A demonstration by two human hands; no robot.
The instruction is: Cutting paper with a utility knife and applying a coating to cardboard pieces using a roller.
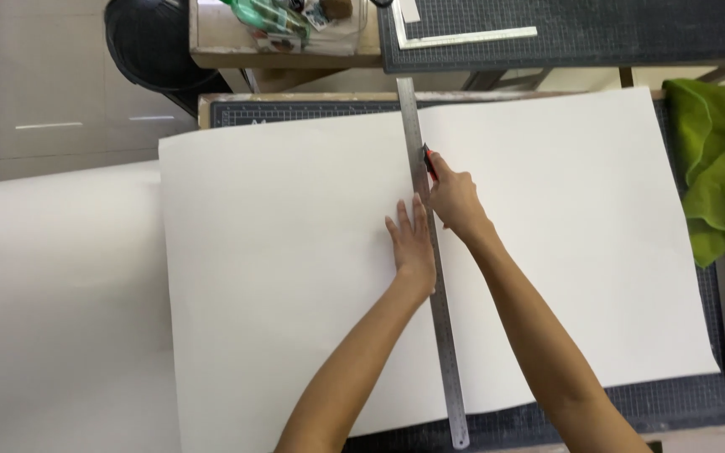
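Head view, only one I have; left hand (413, 243) lies flat, fingers spread, nothing gripped, pressing the long steel ruler (430, 252) down onto the big white sheet (295, 268); right hand (455, 200) just across the ruler, clenched round a red-handled knife (429, 161), blade end against the ruler's right edge, slightly beyond the left fingertips.

Doing this cut well, my read: keep the left palm's weight on the ruler close to where the blade sits; fingertips back from the cutting edge; blade tight against the steel, shallow angle, steady pull toward the body; ruler runs past the sheet at both ends, so the line is guided all the way.

Counts: one ruler in use; one knife; one sheet under the hands, a second pale sheet (52, 319) well left of the left forearm; two dark cutting mats, one (673, 394) under the sheet, one (614, 29) on the far bench; one white set square (463, 35) on that far mat; one green cloth (719, 168) far right of the right hand.
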